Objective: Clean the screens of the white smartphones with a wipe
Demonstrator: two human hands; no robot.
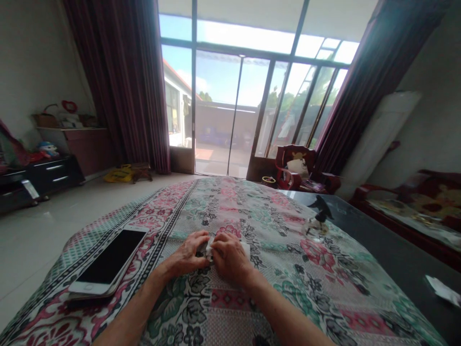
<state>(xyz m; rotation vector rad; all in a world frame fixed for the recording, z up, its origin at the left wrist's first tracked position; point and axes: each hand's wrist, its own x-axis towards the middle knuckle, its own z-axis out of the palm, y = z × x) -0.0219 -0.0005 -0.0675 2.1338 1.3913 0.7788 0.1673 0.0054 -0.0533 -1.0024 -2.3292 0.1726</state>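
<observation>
My left hand [187, 252] rests on the flowered cloth [230, 211], its thumb and fingers curved around a small object [209, 256] that is mostly hidden between the two hands. From the right, my right hand [230, 254] bends over the same spot, fingers pressed together on a white tissue [247, 250]. Part of that tissue sticks out past the knuckles. To the left lies a white phone [111, 259] with a dark screen, stacked on other flat items. A clear spray bottle [319, 223] with a black trigger head stands at the right.
Beneath the cloth's right side a dark glossy tabletop [382, 254] shows, with a white packet [442, 290] on it. Beyond are a wooden armchair [288, 175], a wooden sofa [428, 206], a black cabinet [54, 173] and a yellow bag [118, 174] on the floor.
</observation>
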